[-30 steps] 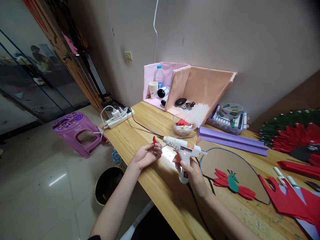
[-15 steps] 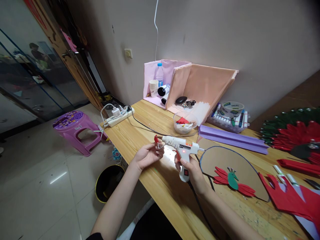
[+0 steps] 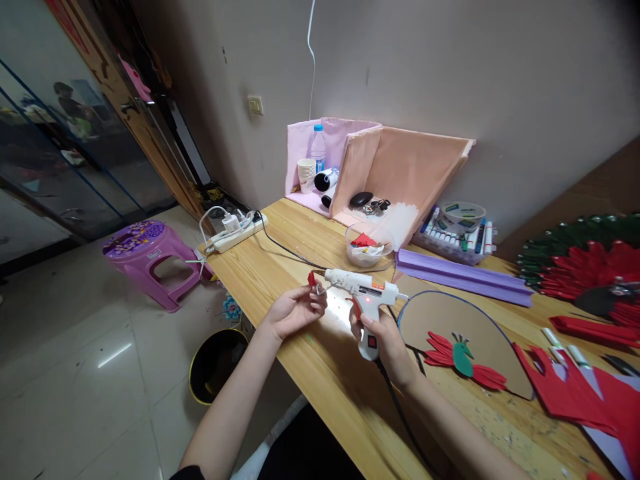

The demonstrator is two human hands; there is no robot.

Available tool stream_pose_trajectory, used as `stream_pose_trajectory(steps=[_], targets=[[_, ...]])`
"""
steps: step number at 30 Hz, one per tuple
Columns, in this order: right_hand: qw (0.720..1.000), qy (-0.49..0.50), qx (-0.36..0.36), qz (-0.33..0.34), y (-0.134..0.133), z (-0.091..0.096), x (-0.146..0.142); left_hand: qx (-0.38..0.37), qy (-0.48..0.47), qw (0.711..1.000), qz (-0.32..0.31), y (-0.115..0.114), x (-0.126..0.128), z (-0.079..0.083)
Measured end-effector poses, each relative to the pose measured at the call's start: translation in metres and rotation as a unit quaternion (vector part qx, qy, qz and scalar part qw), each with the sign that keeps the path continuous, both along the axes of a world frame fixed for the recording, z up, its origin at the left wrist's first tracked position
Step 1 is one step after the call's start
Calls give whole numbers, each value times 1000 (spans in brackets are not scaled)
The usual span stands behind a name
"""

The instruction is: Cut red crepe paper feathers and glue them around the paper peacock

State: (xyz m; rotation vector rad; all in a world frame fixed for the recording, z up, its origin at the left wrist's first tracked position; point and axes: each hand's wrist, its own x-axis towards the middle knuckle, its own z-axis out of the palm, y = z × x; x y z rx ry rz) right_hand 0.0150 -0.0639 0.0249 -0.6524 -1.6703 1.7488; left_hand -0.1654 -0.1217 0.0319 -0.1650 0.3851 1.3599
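Observation:
My right hand (image 3: 387, 340) is wrapped round the grip of a white hot glue gun (image 3: 367, 290), whose small red light is lit. The gun's nozzle points left, at a small folded red piece (image 3: 312, 279) pinched in the fingertips of my left hand (image 3: 300, 310). Whether the nozzle touches the piece I cannot tell. To the right of the gun lies a brown cardboard semicircle (image 3: 450, 313) with a blue edge. On it sits a green bird shape (image 3: 462, 359) with red petal-like pieces on both sides.
A clear bowl of scraps (image 3: 369, 250) and a folded purple strip (image 3: 465, 277) lie behind the gun. Red cut sheets (image 3: 565, 393) and markers are at the right. The power strip (image 3: 237, 233) sits at the table's left corner; a bin (image 3: 215, 367) and purple stool (image 3: 155, 263) stand beside it.
The view has shifted very slightly. Both hands, the glue gun and the red piece hold nearly the same positions.

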Motion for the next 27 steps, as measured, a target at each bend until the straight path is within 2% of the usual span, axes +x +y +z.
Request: stream_pose_trajectory(steps=[17,27], targets=[[1000,12,-5,24,0,-1,1,8,5,1000,7,1,2,1],[1000,17,7,2,1,0,0,-14,31,999,0,0,2,1]])
